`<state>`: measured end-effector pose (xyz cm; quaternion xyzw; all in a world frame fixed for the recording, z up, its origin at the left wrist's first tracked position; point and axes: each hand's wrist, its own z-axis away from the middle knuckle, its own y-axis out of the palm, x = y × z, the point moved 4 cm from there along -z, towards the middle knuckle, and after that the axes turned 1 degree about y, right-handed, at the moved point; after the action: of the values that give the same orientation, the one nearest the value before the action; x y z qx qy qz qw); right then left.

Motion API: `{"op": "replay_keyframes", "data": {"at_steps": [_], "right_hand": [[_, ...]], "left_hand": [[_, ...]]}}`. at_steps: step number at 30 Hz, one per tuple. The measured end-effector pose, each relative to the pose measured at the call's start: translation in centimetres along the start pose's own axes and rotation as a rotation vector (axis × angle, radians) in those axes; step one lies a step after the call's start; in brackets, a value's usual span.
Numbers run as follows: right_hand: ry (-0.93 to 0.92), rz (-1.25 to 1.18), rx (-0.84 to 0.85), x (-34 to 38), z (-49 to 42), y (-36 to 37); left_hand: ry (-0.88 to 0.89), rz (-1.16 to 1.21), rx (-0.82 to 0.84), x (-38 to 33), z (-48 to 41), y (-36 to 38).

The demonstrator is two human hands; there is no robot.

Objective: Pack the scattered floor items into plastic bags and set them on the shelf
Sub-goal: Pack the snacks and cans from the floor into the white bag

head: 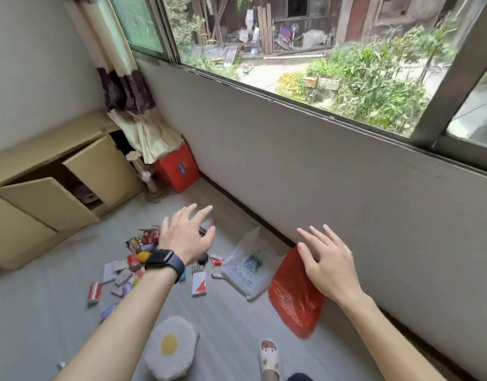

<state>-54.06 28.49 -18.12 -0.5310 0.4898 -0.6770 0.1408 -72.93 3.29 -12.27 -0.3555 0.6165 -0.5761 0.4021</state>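
I'm holding both hands out in front, backs up, nothing in either. Left hand [186, 237] is hovering above the far side of the scattered items [132, 266], fingers spread and straight, black watch [165, 261] on the wrist. Right hand [329, 259] is hovering off to the right, fingers spread as well. It's overlapping the top edge of the red plastic bag [292, 301] in view, but I can't tell if it's touching the bag or sitting above it.

Items are lying in a loose pile on the grey floor [52, 312]: small packets and wrappers, a red can-shaped thing [94, 292] at the near-left edge, a white-and-red pack [199, 283] at the right edge. Most are too blurred to name.

White plastic bag [245, 270] is lying flat just right of the pile, blue print showing. The red one is lying beside it, further right, at the base of the wall [319, 174] under the window [319, 50]. Can't tell whether the two bags are touching.

Near me, a fried-egg cushion [169, 347] is sitting on the floor below my left forearm, with my slipper [269, 356] just right of it. In the far corner, cardboard boxes [58, 182] are standing along the left wall with flaps open. A red box [179, 167] is sitting beside them under the hanging curtain [118, 78].
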Motion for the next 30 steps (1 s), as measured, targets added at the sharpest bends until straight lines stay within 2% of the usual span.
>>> {"op": "replay_keyframes", "data": {"at_steps": [7, 15, 24, 30], "right_hand": [[0.152, 0.01, 0.099, 1.6, -8.9, 6.4], [0.308, 0.017, 0.223, 1.4, -16.2, 16.1], [0.617, -0.036, 0.308, -3.5, -20.9, 32.2], [0.718, -0.084, 0.413, -12.2, -22.4, 48.2]], "left_hand": [[0.023, -0.051, 0.208, 3.3, -13.5, 4.0], [0.203, -0.058, 0.408, 2.9, -27.2, 13.4], [0.39, -0.144, 0.69, 3.9, -36.4, 34.3], [0.421, -0.219, 0.789, 6.7, -38.4, 52.1]]}}
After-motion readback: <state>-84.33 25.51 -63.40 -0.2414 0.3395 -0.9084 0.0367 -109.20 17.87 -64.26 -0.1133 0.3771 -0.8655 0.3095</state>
